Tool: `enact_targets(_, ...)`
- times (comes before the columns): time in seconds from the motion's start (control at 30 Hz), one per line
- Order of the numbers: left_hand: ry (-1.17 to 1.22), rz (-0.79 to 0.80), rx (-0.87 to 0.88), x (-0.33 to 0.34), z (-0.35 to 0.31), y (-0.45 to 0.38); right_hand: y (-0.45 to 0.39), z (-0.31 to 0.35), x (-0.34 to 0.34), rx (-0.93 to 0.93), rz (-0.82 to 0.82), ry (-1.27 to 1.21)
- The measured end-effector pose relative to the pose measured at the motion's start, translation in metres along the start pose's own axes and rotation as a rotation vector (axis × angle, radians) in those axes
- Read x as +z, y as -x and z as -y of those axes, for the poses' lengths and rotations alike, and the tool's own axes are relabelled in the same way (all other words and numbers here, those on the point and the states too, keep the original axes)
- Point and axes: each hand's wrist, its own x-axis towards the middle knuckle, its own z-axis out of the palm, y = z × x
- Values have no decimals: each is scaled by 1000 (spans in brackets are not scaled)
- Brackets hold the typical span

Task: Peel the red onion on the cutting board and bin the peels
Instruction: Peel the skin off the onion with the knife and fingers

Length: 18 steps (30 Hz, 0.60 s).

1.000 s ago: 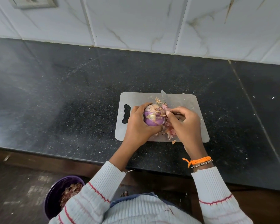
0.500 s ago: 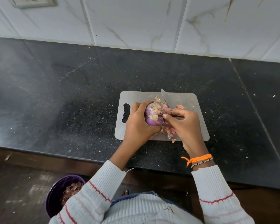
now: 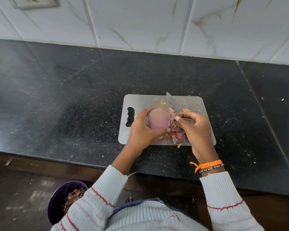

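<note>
- Midway through the job, the red onion (image 3: 158,120) sits cradled in the left hand (image 3: 141,132), fingers curled round it, above the grey cutting board (image 3: 143,101) at the centre of the black counter (image 3: 73,100).
- The face of the bulb turned to the camera looks smooth and pale purple, which suggests most of the dry skin is off.
- The right hand (image 3: 194,129), at 3 o'clock of the onion, pinches a strip of skin beside it; the knife (image 3: 170,99) runs out from this hand toward 12 o'clock, its handle hidden in the palm.
- Loose peels (image 3: 178,136) lie heaped on the board between the hands; binning them is still to do.
- The purple bin (image 3: 57,202), on the floor at 7 o'clock, already holds peels; a sleeve cuts off its right side.
- The onion's far side and root end are hidden, and the bulb is blurred, so any remaining skin cannot be judged.
</note>
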Motion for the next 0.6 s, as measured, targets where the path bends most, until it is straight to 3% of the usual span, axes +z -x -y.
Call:
enact_targets(0.13,-16,-5,9,2,0,0,-1,-1,3,-61,-53,42)
enact_targets(0.37,-166,-44,92,5,-2,1,4,2,11,-136,26,98)
enact_targets(0.6,16,-31,-7,1,-4,1,-2,-5,1,-122,-6,82)
